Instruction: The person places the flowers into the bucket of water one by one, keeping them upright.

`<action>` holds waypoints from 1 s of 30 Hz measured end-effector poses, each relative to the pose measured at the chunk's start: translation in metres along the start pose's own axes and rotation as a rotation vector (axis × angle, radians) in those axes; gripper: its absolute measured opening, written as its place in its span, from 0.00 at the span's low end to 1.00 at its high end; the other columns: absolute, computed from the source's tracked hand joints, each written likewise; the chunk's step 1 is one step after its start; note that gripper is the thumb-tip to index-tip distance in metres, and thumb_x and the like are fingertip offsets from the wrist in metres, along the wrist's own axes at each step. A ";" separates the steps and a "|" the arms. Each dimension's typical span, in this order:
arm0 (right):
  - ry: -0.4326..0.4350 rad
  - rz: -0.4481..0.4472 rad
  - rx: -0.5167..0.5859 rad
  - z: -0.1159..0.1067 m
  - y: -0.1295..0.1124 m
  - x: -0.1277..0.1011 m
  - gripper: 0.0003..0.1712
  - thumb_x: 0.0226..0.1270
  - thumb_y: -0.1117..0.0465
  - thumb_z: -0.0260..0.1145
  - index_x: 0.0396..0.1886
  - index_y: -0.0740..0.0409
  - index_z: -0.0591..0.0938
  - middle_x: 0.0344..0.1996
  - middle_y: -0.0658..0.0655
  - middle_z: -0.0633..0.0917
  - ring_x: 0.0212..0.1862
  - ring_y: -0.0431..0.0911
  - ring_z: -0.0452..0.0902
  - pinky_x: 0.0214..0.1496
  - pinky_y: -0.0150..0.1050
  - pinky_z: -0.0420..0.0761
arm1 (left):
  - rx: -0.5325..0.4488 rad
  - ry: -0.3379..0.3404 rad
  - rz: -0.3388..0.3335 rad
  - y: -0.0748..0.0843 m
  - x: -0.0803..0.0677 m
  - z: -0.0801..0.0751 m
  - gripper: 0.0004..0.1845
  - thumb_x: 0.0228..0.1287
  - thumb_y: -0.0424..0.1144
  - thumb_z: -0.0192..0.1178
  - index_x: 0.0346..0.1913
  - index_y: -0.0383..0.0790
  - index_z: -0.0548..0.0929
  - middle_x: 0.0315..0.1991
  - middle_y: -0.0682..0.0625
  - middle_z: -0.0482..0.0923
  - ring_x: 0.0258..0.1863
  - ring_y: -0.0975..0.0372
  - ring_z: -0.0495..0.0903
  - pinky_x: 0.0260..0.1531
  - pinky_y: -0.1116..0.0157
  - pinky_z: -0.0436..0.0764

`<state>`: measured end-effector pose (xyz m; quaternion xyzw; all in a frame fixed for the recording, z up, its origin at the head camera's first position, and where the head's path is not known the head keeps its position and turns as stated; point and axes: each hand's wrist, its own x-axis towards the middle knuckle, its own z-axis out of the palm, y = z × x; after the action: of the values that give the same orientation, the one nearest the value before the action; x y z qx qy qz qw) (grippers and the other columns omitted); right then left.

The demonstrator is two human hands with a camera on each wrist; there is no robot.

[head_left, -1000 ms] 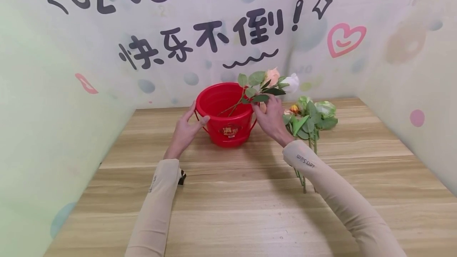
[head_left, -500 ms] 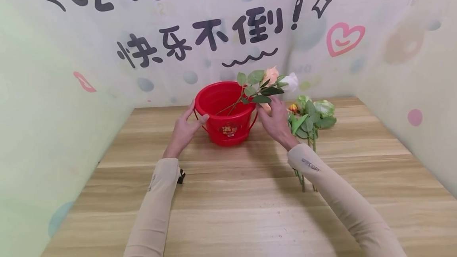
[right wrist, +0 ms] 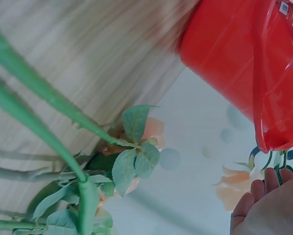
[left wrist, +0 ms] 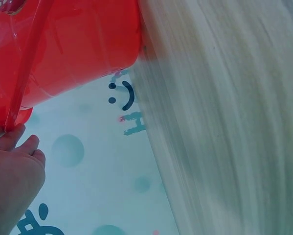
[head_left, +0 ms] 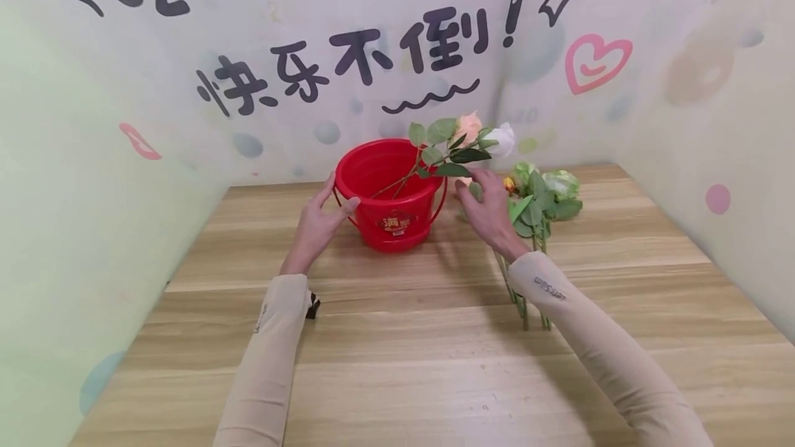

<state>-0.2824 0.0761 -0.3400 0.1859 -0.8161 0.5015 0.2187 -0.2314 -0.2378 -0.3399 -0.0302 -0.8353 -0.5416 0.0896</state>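
Note:
A red bucket (head_left: 393,223) stands upright on the table. My left hand (head_left: 315,226) rests against its left side, thumb at the front of the rim and fingers along the outside; in the left wrist view, the fingertips touch near the bucket's handle (left wrist: 26,68). A peach rose (head_left: 468,127) and a white rose (head_left: 500,139) lean over the right rim, their stems slanting down inside. My right hand (head_left: 492,212) is just right of the bucket, below these blooms, its fingers loosely bent and a gap between thumb and fingers. In the right wrist view its fingertips overlap dark green leaves.
Right of the bucket lie several artificial flowers with green blooms (head_left: 562,185) and an orange one (head_left: 510,185), their stems (head_left: 526,309) pointing toward the front. The wood-grain table (head_left: 397,364) meets a printed wall covering (head_left: 298,150) behind the bucket.
My right hand has come away from the roses' stems and moved right, off the bucket's rim. The roses stay leaning there. The left hand keeps its place on the bucket.

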 end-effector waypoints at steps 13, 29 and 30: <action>0.021 0.073 0.048 -0.023 0.011 -0.001 0.14 0.76 0.67 0.62 0.53 0.72 0.83 0.47 0.69 0.84 0.53 0.60 0.77 0.62 0.58 0.72 | -0.016 -0.007 -0.005 0.001 0.001 0.000 0.46 0.69 0.61 0.65 0.83 0.56 0.55 0.82 0.55 0.54 0.80 0.55 0.53 0.65 0.46 0.75; 0.001 0.346 -0.022 -0.068 0.040 -0.003 0.17 0.77 0.60 0.63 0.50 0.72 0.84 0.39 0.62 0.86 0.37 0.40 0.78 0.36 0.26 0.75 | -0.011 -0.017 -0.009 0.001 0.002 0.000 0.46 0.69 0.60 0.64 0.83 0.56 0.55 0.82 0.56 0.54 0.80 0.55 0.52 0.66 0.46 0.73; -0.016 0.365 -0.023 -0.070 0.042 -0.004 0.17 0.77 0.60 0.63 0.51 0.72 0.83 0.40 0.63 0.86 0.39 0.42 0.79 0.35 0.26 0.75 | -0.011 -0.015 -0.003 0.001 0.002 0.000 0.45 0.70 0.60 0.65 0.83 0.56 0.55 0.82 0.56 0.54 0.80 0.55 0.52 0.66 0.46 0.73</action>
<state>-0.2893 0.1578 -0.3451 0.0363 -0.8437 0.5221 0.1198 -0.2330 -0.2381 -0.3389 -0.0337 -0.8330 -0.5461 0.0823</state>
